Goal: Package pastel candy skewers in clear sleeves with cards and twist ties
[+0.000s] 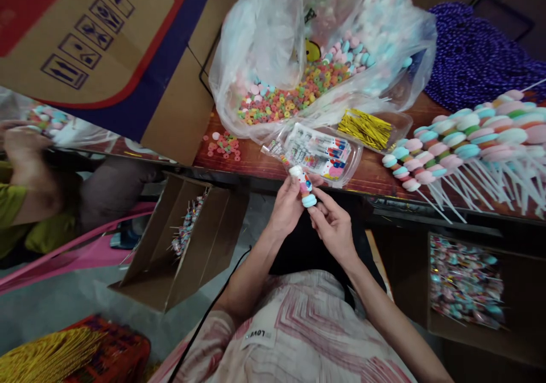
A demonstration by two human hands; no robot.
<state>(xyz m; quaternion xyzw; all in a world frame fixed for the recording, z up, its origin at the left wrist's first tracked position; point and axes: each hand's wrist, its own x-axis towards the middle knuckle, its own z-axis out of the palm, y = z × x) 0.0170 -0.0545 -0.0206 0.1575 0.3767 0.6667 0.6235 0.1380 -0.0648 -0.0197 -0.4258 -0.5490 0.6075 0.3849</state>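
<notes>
Between my two hands is a candy skewer (307,200) of pale blue, white and pink discs, partly covered by a small printed wrapper (303,179). My left hand (286,205) is closed around its side, thumb and fingers pressing the wrapper. Fingers bent, my right hand (335,225) pinches at its lower end beside the blue discs. Just beyond them, a transparent plastic tray (354,164) holds a stack of printed wrappers (318,147). Gold twist ties (365,128) lie in another transparent tray to its right.
A large plastic bag (260,41) of loose candies stands on the wooden table (367,181). Candy skewers (469,132) are piled at right, near purple cords (478,58). Below the table are a left carton (187,280) and a right carton (464,332). Another person's arm (32,184) is at far left.
</notes>
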